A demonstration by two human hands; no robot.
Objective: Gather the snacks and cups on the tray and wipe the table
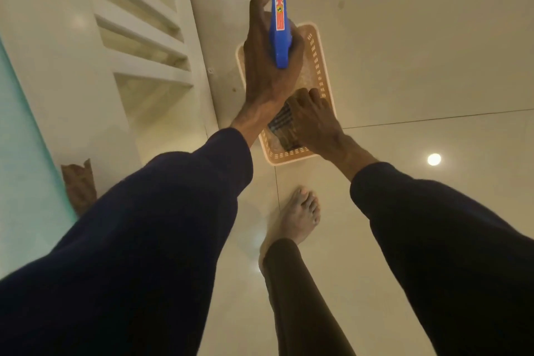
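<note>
A tan, rectangular, perforated plastic basket [323, 66] is seen standing on a glossy cream tiled floor [404, 52]. Its left long edge lies near the base of a white stepped shelf unit [138, 37]; open floor is noted to its right and beyond its far edge. A bare foot [300, 214] is planted just short of the near rim. A blue plastic trigger spray bottle [280, 35] is held above the basket's far half, with the left hand [265, 66] wrapped round its neck. A dark striped folded cloth [281, 124] lies in the basket's near end, under the right hand [313, 118], whose fingers are laid over it; whether it is pinched cannot be told.
</note>
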